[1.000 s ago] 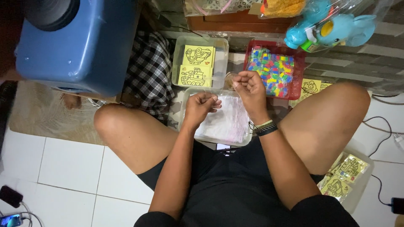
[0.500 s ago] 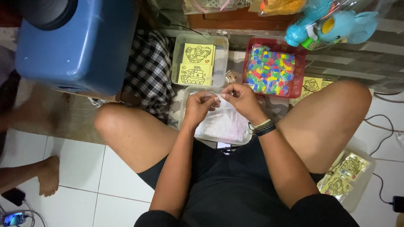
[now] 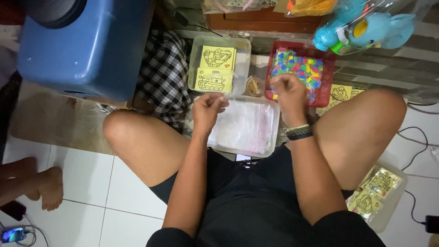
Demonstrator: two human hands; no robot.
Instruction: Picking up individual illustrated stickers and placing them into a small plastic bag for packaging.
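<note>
I sit cross-legged on the floor. My left hand [image 3: 206, 110] has its fingers pinched on a thin clear plastic bag, held over a clear tub [image 3: 270, 148] full of such bags [image 3: 247, 128]. My right hand [image 3: 287, 91], with a band on its wrist, hovers curled over the near left corner of a red tray [image 3: 302, 45] of small multicoloured packets [image 3: 307, 68]. Whether it holds anything is hidden. Between the hands stands a small cup of thin sticks [image 3: 253, 85].
A clear tub [image 3: 243, 55] of yellow picture cards [image 3: 217, 57] lies behind the bags. A blue plastic box [image 3: 82, 45] and checked cloth [image 3: 164, 77] are far left. A bagged blue toy [image 3: 366, 29] is far right, a tub of packed cards [image 3: 375, 192] by my right knee. Another person's foot [image 3: 45, 187] rests at left.
My hands, which were together over the bag tub, have parted. The right hand has gone out over the red tray; the left stays above the bags. Someone's foot has come in at left.
</note>
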